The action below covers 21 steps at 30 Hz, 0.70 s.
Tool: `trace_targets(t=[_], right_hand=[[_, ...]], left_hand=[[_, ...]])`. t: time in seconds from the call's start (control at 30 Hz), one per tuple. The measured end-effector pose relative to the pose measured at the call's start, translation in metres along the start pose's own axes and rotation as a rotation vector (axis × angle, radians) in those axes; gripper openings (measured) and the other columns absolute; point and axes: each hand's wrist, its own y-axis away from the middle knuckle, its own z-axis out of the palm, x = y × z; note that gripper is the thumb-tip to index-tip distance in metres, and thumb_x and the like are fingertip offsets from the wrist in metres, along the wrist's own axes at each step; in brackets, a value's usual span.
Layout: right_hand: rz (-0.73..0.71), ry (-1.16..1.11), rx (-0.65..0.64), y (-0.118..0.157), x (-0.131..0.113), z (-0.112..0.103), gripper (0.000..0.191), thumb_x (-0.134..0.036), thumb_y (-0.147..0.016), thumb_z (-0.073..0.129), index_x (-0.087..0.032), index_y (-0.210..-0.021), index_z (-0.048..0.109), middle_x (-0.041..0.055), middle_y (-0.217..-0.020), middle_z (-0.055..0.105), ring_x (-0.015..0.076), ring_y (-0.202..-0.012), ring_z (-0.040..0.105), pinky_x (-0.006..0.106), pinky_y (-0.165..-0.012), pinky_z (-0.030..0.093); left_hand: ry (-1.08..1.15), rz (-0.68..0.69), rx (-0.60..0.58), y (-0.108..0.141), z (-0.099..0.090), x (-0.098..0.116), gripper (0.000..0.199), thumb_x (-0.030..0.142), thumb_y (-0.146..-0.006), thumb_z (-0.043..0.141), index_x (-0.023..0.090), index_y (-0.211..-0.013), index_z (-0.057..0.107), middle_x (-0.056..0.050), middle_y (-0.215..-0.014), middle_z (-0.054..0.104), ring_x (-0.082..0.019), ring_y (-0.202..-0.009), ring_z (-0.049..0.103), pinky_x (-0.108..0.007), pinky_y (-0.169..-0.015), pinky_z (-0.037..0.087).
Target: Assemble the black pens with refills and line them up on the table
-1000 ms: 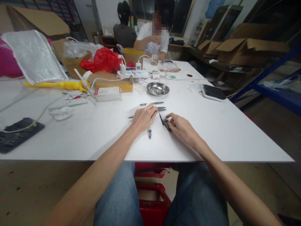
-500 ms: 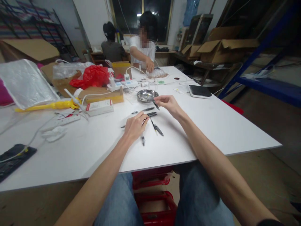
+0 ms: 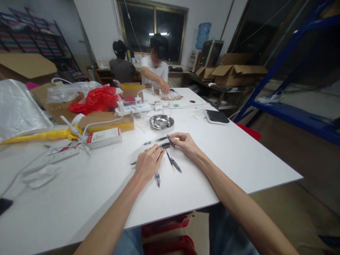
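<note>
My left hand (image 3: 149, 161) rests low over the white table (image 3: 247, 156), its fingertips closed on a dark pen (image 3: 165, 145). Just right of it, my right hand (image 3: 184, 142) pinches a short dark pen part (image 3: 170, 140) between thumb and fingers. Around the hands lie a black pen (image 3: 155, 140) beyond them, a thin refill (image 3: 169, 157) and a dark pen barrel (image 3: 176, 165) nearer me, and a clear-and-black pen piece (image 3: 158, 180) below my left hand. A shiny metal dish (image 3: 162, 122) with small dark bits stands behind the pens.
At left are a white box (image 3: 104, 138), a power strip (image 3: 132, 108), cables, a red bag (image 3: 101, 99) and a yellow object (image 3: 53, 135). A black-topped device (image 3: 217, 117) lies at right. Across the table a person (image 3: 156, 67) handles a plastic bag (image 3: 171, 95).
My right hand has moved from beside the dish's rim down towards my left hand, still pinching the dark part. The camera view has tilted up and shifted.
</note>
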Motion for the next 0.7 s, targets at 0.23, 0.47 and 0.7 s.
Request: trace_targets(t=[0.23,0.47,0.7], right_hand=[[0.051,0.160,-0.069,0.001,0.001,0.000,0.040,-0.048,-0.077,0.081,-0.015,-0.100,0.074,0.0018,-0.079,0.066,0.0123,-0.068,0.052,0.025,-0.064,0.040],[0.036,0.261,-0.117,0.006,-0.005,0.004,0.038,-0.048,-0.084,0.072,-0.016,-0.102,0.073,0.0000,-0.075,0.060,0.0108,-0.061,0.040,0.025,-0.058,0.031],[-0.078,0.318,-0.130,0.005,-0.002,0.014,0.031,-0.045,-0.086,0.069,-0.018,-0.099,0.076,0.0057,-0.096,0.066,0.0166,-0.083,0.056,0.030,-0.078,0.043]], left_hand=[[0.270,-0.103,0.119,-0.002,0.002,0.002,0.017,0.028,-0.099,0.053,0.025,-0.094,0.069,0.000,-0.095,0.070,-0.016,-0.088,0.067,-0.027,-0.079,0.049],[0.239,-0.129,0.153,-0.005,0.000,-0.001,0.018,0.029,-0.099,0.054,0.025,-0.096,0.071,-0.001,-0.099,0.071,-0.016,-0.090,0.067,-0.027,-0.079,0.050],[0.180,-0.105,0.182,-0.006,-0.007,-0.009,0.019,0.031,-0.099,0.053,0.024,-0.097,0.071,-0.001,-0.095,0.070,-0.016,-0.089,0.067,-0.027,-0.078,0.048]])
